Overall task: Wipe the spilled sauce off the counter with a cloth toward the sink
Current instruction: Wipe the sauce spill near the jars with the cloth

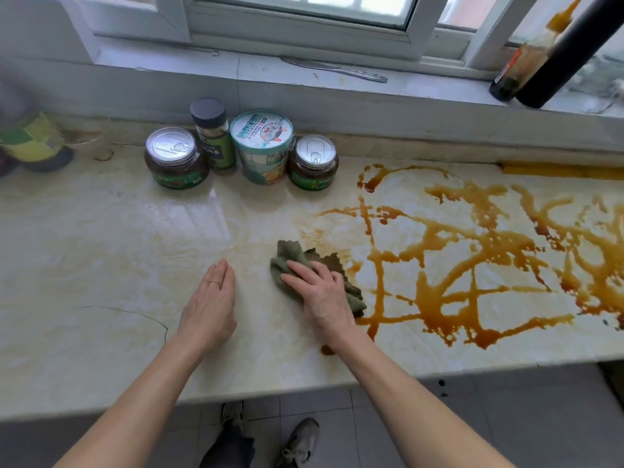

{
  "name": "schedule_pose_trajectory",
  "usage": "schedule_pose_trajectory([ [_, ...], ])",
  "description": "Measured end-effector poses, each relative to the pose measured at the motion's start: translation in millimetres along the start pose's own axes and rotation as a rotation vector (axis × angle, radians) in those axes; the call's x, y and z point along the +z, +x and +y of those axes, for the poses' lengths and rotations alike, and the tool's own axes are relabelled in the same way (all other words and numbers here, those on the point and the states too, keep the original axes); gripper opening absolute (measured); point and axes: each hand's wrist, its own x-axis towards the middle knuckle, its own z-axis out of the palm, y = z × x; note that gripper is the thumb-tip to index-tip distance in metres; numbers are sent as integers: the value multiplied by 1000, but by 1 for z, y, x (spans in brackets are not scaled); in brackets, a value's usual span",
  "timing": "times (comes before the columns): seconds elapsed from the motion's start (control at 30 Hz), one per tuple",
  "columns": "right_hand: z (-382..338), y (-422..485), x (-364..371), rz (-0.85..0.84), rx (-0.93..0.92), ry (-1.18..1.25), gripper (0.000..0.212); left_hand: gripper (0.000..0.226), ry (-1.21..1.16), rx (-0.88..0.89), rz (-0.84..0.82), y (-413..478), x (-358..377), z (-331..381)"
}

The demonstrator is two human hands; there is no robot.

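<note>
Counter (101, 231) of pale marble runs under a window (304, 15). Brown sauce (472, 265) covers the right half of the surface in streaks. Four containers (261, 146) stand in a row at the back edge. The green cloth (290, 255) lies near the front edge, at the left border of the sauce, its long axis from back-left to front-right. The right hand (320, 292) presses on it, fingers straight, a little spread. The left hand (211, 309) rests flat beside, fingers together
</note>
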Motion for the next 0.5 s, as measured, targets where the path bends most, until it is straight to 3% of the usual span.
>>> schedule_pose_trajectory([
  [0.13,-9,-22,5,-49,-107,26,44,74,13,-3,-22,2,-1,3],
  [0.27,-3,-6,-17,-53,41,188,45,73,23,-19,-59,4,-3,4],
  [0.33,2,-6,-25,28,185,276,44,73,30,-32,-64,5,-2,5],
  [0.4,6,-10,-25,59,309,176,40,73,49,-36,-78,4,-3,8],
  [0.5,3,-14,-22,81,286,54,23,75,74,-42,-92,4,-5,10],
])
